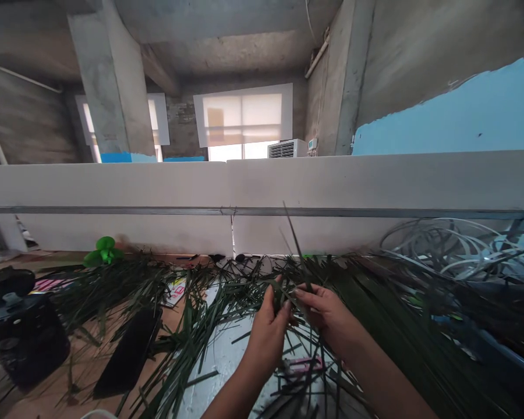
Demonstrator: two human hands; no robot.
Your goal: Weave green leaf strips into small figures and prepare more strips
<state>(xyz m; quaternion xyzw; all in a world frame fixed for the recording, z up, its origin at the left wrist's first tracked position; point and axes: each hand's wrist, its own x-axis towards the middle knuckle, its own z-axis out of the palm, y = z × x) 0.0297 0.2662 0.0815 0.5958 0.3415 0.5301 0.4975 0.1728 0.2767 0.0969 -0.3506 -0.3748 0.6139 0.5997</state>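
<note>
Count: 2 hands. The left hand (266,334) and right hand (329,314) meet above the middle of the wooden bench (81,378), both in a narrow grip, fingertips pinched on one small cluster of green palm-leaf strips (288,294). The two grips nearly touch. One long strip (292,238) rises from the cluster, slightly tilted, against the partition behind. How the strips cross inside the fingers is hidden by the hands.

Loose strips: too many to count, heaped from left of centre to the right side of the bench and cut off by the lower frame edge. They partly cover 1 white sheet (218,372).

Left side of bench: 1 black appliance (21,329), exact kind hard to make out; 1 flat black object (128,349), also unclear. Far edge: 1 green plastic piece (105,250). Far right corner: 1 tangled coil of pale strips (441,250), partly blurred.

Room: 1 white partition (113,195) along the far bench edge, with 1 metal rail (332,212). Beyond it: 2 windows, the nearer with a pale blind (242,113); 1 air-conditioner unit (287,149); 1 concrete pillar (109,75); 1 blue-painted wall (458,110).
</note>
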